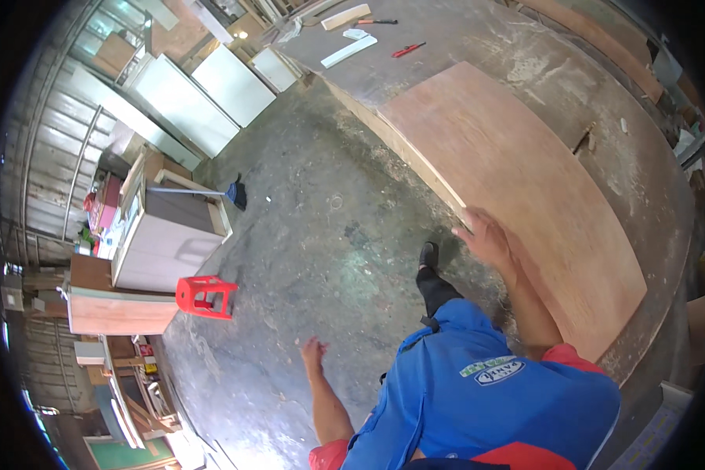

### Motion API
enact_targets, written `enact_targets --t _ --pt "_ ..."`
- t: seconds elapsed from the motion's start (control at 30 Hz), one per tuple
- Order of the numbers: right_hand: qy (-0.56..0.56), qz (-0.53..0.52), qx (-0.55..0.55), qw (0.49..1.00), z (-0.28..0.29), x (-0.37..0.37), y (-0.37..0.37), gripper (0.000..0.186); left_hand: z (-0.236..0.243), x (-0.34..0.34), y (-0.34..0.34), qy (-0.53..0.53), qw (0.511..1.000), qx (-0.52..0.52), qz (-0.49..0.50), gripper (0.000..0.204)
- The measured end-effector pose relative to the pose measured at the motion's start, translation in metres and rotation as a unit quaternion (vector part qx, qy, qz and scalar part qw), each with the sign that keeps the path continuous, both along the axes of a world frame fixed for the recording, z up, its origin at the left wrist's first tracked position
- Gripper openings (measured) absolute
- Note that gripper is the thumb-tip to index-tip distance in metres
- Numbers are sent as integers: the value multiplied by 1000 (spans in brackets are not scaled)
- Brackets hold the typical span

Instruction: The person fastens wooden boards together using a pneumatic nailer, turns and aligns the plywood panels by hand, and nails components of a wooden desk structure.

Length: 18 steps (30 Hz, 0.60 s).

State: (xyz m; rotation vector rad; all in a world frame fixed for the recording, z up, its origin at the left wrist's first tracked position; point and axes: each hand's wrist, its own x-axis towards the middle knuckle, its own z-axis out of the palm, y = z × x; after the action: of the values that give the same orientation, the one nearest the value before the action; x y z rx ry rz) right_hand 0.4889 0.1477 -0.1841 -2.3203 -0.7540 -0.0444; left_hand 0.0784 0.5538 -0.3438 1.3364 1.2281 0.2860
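A large wooden panel (517,157), thin and light brown like plywood, lies flat along the near edge of a worn workbench (540,59). My right hand (487,239) is at the panel's long edge, its fingers along the rim and the thumb sticking out past the side; part of the grip is hidden. Out over the concrete floor, my left hand (314,354) hangs in the air, fingers loosely apart, holding nothing.
On the bench's far end lie a red-handled tool (408,50), a cutter-like tool (377,22) and white strips (348,50). A red plastic stool (207,298) stands on the floor at left. Near it are a cabinet (172,235) and a blue-handled broom (236,193). White panels (182,106) lean behind.
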Motion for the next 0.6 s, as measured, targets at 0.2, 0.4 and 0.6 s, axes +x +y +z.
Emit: enact_targets --t 0.2,0.4,0.6 --pt "-26 -78 -57 995 -39 159 115 65 -94 -35 -77 165 977 -130 -46 19" --pt "-22 -154 -76 985 -49 260 183 66 -56 59 -52 205 965 -62 -149 20" --pt "361 152 237 889 -10 272 247 35 -61 191 47 170 967 -43 -186 23"
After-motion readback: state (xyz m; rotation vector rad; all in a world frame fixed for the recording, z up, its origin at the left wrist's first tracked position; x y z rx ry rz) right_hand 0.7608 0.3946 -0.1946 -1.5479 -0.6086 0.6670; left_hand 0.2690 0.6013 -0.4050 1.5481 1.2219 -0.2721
